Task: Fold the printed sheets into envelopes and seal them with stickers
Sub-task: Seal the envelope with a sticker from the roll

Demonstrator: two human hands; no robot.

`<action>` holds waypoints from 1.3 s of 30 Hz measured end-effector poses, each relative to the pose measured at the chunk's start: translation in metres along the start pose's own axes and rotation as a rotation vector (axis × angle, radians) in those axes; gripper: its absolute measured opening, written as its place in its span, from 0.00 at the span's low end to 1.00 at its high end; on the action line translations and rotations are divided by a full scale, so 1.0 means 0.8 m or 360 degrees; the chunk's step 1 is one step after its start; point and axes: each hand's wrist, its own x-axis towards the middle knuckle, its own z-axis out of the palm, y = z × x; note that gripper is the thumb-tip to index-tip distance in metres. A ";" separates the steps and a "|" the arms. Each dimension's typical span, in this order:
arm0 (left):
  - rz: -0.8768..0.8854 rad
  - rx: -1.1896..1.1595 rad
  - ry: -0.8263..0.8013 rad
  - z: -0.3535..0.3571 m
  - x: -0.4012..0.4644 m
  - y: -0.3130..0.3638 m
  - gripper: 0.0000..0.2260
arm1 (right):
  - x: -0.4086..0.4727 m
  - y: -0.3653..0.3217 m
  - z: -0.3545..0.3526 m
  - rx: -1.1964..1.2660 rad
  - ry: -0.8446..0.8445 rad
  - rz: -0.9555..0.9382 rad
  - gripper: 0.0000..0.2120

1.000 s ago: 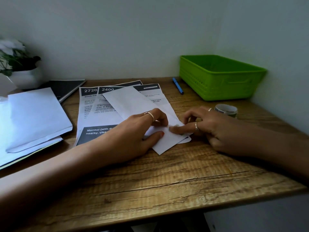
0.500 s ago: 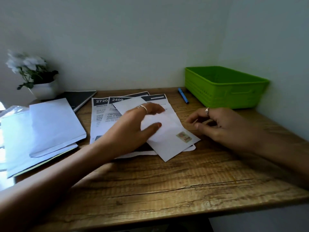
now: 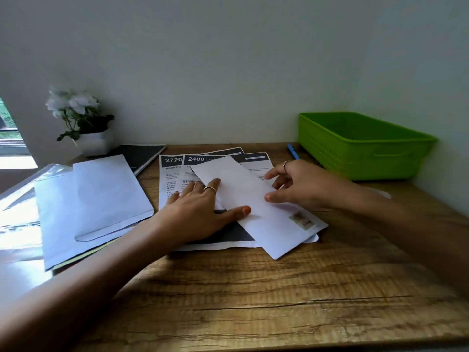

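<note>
A long white envelope [image 3: 256,212] lies slantwise on top of the printed sheets [image 3: 175,174], and a small patterned sticker [image 3: 302,221] sits on its near right end. My left hand [image 3: 200,214] lies flat with its fingers spread on the sheets, its thumb and index tip touching the envelope's left edge. At the envelope's right edge, the thumb and fingers of my right hand [image 3: 302,186] pinch it. The printed sheets have black headers and fan out under the envelope.
A green plastic basket [image 3: 360,146] stands at the back right, with a blue pen [image 3: 293,151] beside it. On the left lie larger white envelopes [image 3: 106,196] on plastic sleeves. A dark notebook [image 3: 142,156] and a potted white flower [image 3: 83,123] are at the back left.
My right hand lifted off the sticker, drew back, then came onto the envelope's right edge. My left hand flattened and slid left onto the sheets. The view tilted up.
</note>
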 end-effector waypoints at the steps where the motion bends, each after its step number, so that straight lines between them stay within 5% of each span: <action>1: 0.0000 -0.0007 -0.0010 0.000 0.001 -0.001 0.49 | 0.002 -0.002 0.000 0.0027 0.0006 0.0012 0.25; 8: -0.0003 0.0003 -0.0026 -0.001 0.000 -0.001 0.50 | 0.003 0.000 -0.007 0.0730 -0.0129 0.0196 0.18; 15: -0.0015 -0.0011 0.0040 -0.002 0.000 -0.002 0.42 | -0.021 0.008 -0.016 0.0891 -0.0435 0.0166 0.29; 22: 0.0060 -0.0113 0.0311 -0.010 0.003 -0.003 0.40 | -0.038 0.015 -0.042 0.1215 -0.0055 0.0179 0.30; 28: 0.0137 -0.0019 -0.0022 -0.034 0.017 0.005 0.52 | -0.060 0.030 -0.118 0.1418 0.0331 0.0216 0.24; 39: 0.0302 0.0292 -0.0369 -0.051 0.035 0.065 0.44 | -0.047 0.109 -0.182 0.1833 0.0534 0.0349 0.05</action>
